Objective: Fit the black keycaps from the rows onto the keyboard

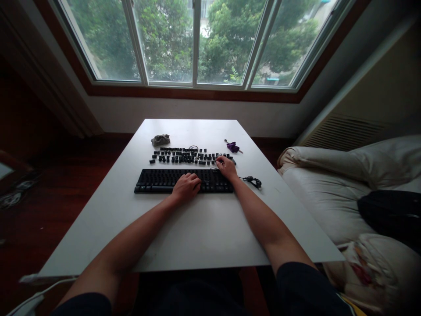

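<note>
A black keyboard (158, 180) lies across the middle of the white table (204, 228). My left hand (186, 186) rests on its right-centre keys with the fingers curled down. My right hand (225, 165) is beyond the keyboard's far right corner, fingers bent at the end of the rows of loose black keycaps (184, 156). What its fingertips pinch is too small to make out. The keyboard's black cable (252, 180) lies coiled just right of my right wrist.
A crumpled grey cloth (160, 140) sits at the back left of the table, a small purple tool (233, 147) at the back right. A white cushioned seat (329, 193) with a dark garment stands to the right. Windows are behind the table.
</note>
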Tool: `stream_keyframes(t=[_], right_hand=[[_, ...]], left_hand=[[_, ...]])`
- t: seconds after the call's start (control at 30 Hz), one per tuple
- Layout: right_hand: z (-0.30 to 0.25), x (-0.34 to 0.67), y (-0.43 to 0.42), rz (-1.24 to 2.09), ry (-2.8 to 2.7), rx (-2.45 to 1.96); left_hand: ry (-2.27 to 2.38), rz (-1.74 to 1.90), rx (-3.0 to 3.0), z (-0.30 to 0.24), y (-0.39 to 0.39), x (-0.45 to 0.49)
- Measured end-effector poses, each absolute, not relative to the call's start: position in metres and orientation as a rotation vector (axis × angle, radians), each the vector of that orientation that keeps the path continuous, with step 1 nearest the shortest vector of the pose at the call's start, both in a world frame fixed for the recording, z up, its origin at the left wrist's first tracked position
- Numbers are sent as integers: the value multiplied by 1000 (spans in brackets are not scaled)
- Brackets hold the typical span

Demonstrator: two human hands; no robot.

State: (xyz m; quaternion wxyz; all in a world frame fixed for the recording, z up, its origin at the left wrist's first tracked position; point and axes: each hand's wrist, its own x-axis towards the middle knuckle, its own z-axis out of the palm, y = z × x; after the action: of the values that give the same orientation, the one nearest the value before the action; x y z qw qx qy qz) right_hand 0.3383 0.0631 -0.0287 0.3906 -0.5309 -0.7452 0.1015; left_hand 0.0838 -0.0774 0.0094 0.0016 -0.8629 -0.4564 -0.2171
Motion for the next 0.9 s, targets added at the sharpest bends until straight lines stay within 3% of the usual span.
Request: stream_keyframes(t=[0.9], right_hand=[[-32, 340, 66, 232, -1903, -1325]], left_hand=[[-1425, -679, -2707, 9, -77, 84]])
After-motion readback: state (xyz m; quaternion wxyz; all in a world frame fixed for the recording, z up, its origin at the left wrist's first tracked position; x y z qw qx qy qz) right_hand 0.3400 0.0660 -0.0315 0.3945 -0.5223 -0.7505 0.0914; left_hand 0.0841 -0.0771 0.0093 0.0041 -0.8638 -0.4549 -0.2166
